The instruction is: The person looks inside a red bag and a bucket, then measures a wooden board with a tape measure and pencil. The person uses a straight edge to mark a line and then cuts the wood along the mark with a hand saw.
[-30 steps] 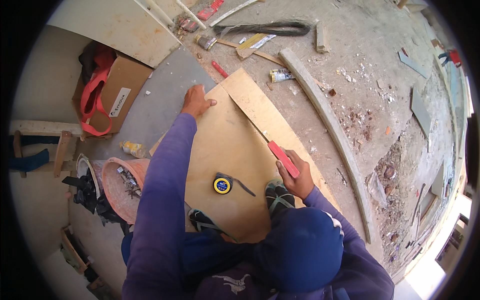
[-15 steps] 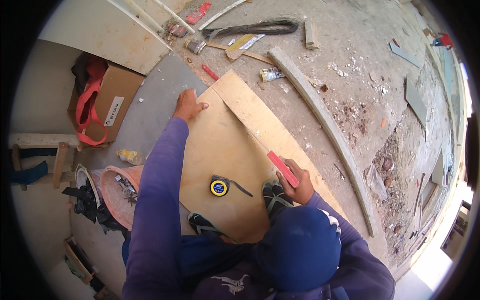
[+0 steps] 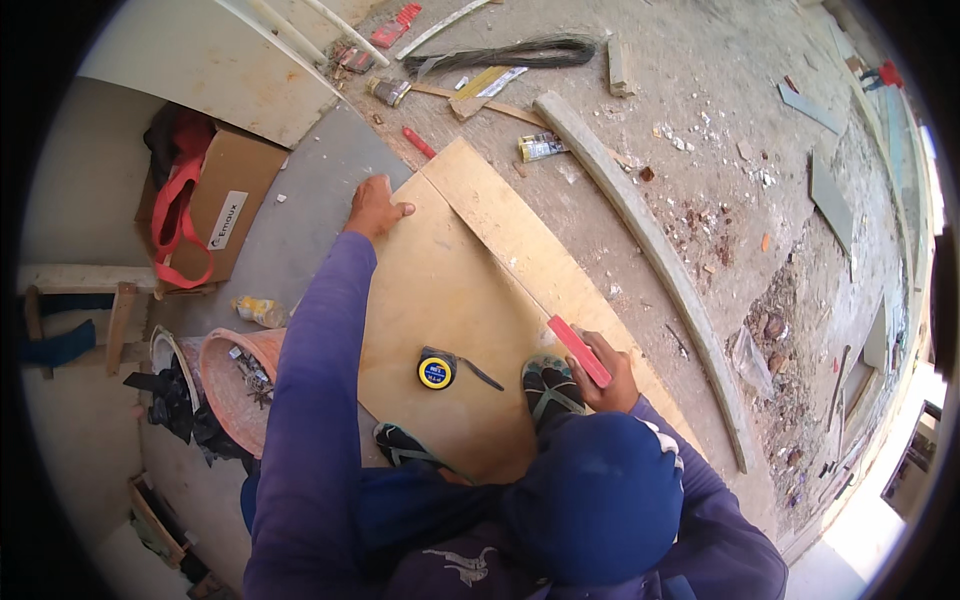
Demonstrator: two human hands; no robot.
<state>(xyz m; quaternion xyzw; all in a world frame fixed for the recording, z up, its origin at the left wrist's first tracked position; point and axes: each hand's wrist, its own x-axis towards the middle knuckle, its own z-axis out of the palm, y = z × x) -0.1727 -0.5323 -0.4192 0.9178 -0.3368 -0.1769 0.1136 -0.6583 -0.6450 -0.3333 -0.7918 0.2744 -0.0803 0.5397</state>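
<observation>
A large tan plywood sheet (image 3: 440,290) lies under me, with a dark cut line running from its far corner toward my right side. My left arm is stretched forward, and my left hand (image 3: 376,208) grips the sheet's far left edge, thumb on top and fingers partly hidden. In my right hand (image 3: 608,372) is a red-handled saw (image 3: 578,350), seen edge-on at the near end of the cut, its blade barely visible. On the sheet lies a yellow and black tape measure (image 3: 436,370) with a short dark strap.
My sandalled feet (image 3: 550,388) are at the sheet's near part. A long pale beam (image 3: 640,215) lies to the right. Wire (image 3: 510,54), wood scraps and rubble litter the floor beyond. To the left are a cardboard box (image 3: 235,185) and an orange bucket (image 3: 225,350).
The right hand has drawn the red-handled saw slightly back toward me and to the right along the cut line. My left hand stays at the sheet's edge.
</observation>
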